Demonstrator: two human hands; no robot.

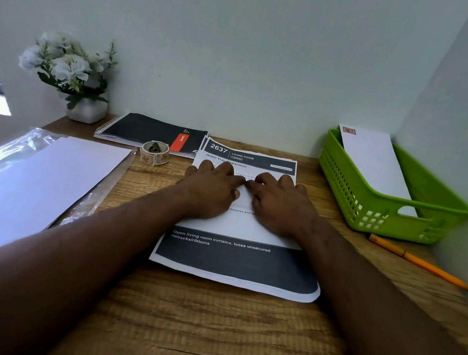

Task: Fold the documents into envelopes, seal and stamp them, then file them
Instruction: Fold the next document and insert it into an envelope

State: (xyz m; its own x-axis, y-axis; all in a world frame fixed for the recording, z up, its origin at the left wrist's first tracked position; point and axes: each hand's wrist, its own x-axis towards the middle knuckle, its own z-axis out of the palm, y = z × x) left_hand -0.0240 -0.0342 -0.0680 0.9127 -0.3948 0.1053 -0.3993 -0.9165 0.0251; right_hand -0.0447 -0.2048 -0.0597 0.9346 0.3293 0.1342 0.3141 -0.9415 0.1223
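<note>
We've got the printed document [238,259] lying mid-desk, right in front of us, its long axis running near to far, header at the far end and the dark banner toward us. A white panel of it is turned up over the middle, its edge crossing left to right just beyond that banner, so we judge the first fold is in hand. Both hands sit on that panel, side by side: our left hand [212,187] and right hand [280,202], fingers fairly straight and pointing far, pressing flat, gripping nothing. They meet at the centre line, so a crease would run outward, left and right, each hand equally near. More sheets peek out beneath at the far end. Far right, a green basket [427,208] holds a stamped envelope [376,161]. Left, a white stack in plastic [33,173]; a sticker roll [155,152] just beyond.
</note>
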